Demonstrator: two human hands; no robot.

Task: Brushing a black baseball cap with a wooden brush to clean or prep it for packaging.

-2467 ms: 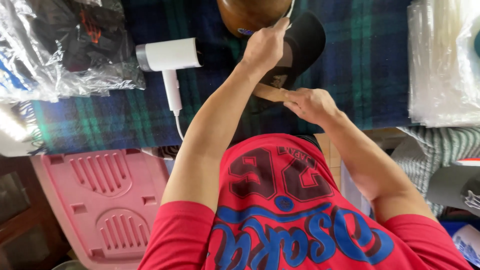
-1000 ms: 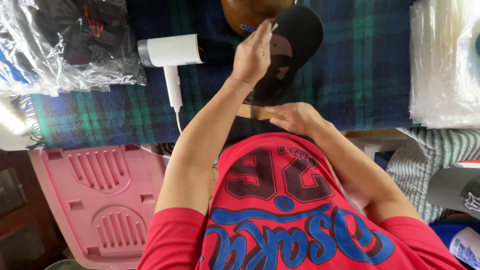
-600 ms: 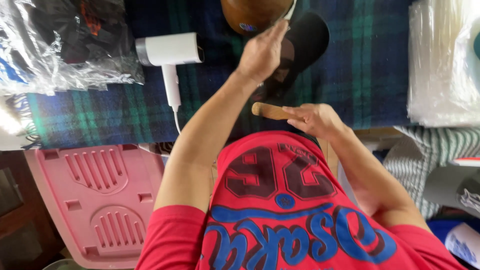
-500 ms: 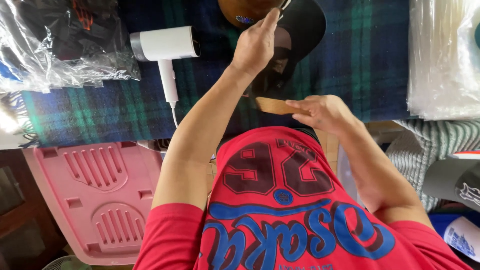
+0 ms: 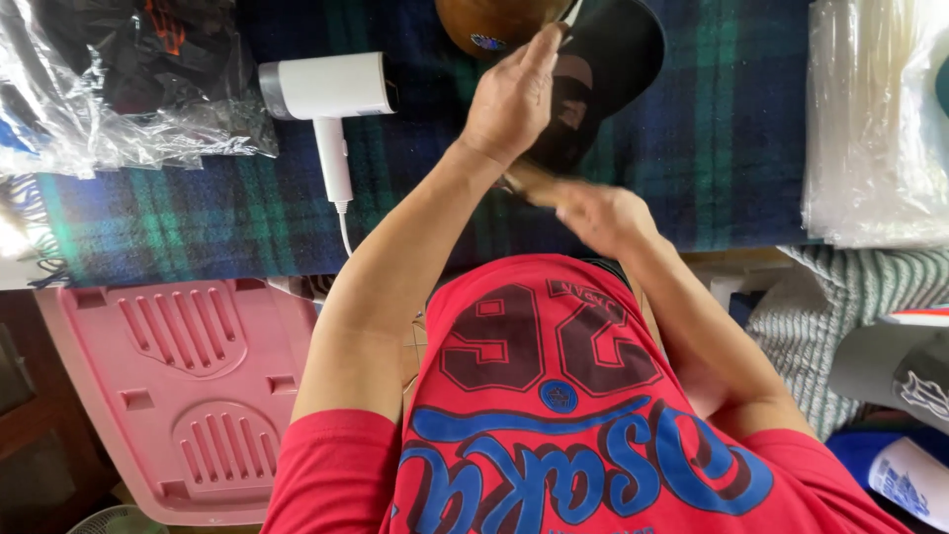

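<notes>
Here, the view looks down over a person's red printed shirt [image 5: 554, 415] at two bare hands working on a black baseball cap [image 5: 603, 69]. The cap lies on a dark green and blue plaid blanket [image 5: 732, 129], directly under and beyond the left hand [image 5: 509, 99]. That hand is held flat with its fingers straight and together, pressed against the cap's crown, grasping nothing. The cap looks light and soft in the crown with a stiffer brim, so it would probably crush easily; the brim seems the firmest place to take hold. The right hand [image 5: 593, 213], blurred, sits just nearer the body and is closed around a wooden handle [image 5: 529, 181], likely a brush, whose far end reaches the cap. A brown rounded wooden form [image 5: 489, 20] sits just beyond the left fingertips. To the left of the left hand lies a white hair dryer [image 5: 331, 94], then clear plastic bags [image 5: 109, 89].
</notes>
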